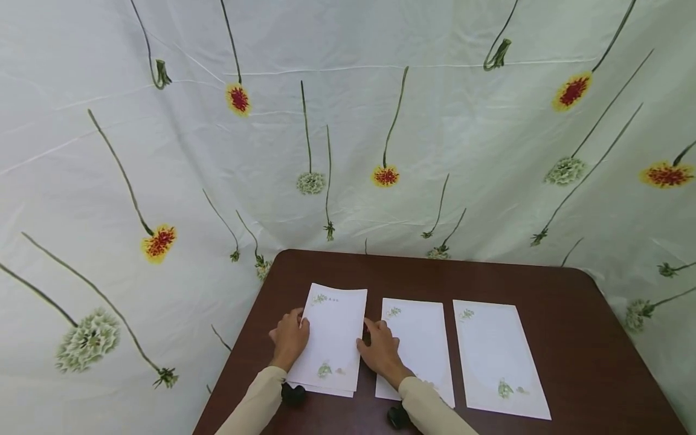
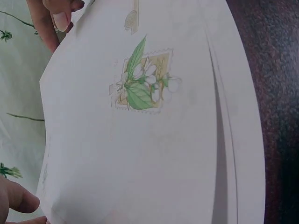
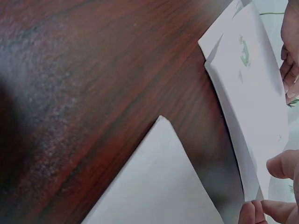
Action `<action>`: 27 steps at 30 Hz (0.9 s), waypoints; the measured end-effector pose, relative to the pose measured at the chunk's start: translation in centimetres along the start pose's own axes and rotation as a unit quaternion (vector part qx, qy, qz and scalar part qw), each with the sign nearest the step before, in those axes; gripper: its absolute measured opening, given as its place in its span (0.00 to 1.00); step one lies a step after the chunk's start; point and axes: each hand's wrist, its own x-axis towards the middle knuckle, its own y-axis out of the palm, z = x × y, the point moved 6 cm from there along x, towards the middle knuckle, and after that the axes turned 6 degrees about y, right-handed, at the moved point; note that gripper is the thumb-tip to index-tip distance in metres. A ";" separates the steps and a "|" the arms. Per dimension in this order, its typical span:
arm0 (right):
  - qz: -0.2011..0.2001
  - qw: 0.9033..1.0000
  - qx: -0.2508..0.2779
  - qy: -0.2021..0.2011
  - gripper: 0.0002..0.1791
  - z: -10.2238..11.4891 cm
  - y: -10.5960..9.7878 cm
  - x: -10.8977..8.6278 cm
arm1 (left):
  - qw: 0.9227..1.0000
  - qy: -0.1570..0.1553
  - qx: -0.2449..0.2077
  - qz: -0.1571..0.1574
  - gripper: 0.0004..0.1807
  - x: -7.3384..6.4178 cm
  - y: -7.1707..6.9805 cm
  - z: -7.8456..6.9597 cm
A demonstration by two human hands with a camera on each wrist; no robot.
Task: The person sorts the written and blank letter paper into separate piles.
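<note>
One top sheet (image 1: 333, 335) is pinched at both long edges, by the left hand (image 1: 290, 339) at 9 o'clock and the right hand (image 1: 382, 350) at 3, neither nearer; its long axis is aimed roughly 12 to 6, above a lower sheet (image 1: 328, 390) on the table (image 1: 489, 278)

Dark brown table (image 1: 576, 326), laid with white printed paper.
Around the middle sheet (image 1: 424, 347), the surface is shared: overlapping sheets (image 1: 334, 332) are placed just to its left, a single sheet (image 1: 497, 356) just to its right. The table's rounded far corners are seen beyond it, out to either side.
</note>
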 end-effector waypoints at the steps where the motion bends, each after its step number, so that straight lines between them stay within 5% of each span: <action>1: 0.003 1.000 -0.007 0.002 0.31 0.0 0.1 0.0 | 1.000 -0.001 0.004 0.003 0.21 0.0 0.0 0.0; 17: 0.013 0.994 -0.106 -0.025 0.38 -0.4 1.3 -0.8 | 0.999 -0.012 0.025 0.044 0.27 -1.4 1.1 0.8; 27: -0.019 0.995 -0.089 -0.031 0.36 -0.3 0.8 -0.8 | 0.998 -0.003 0.038 0.055 0.30 -1.7 1.5 0.6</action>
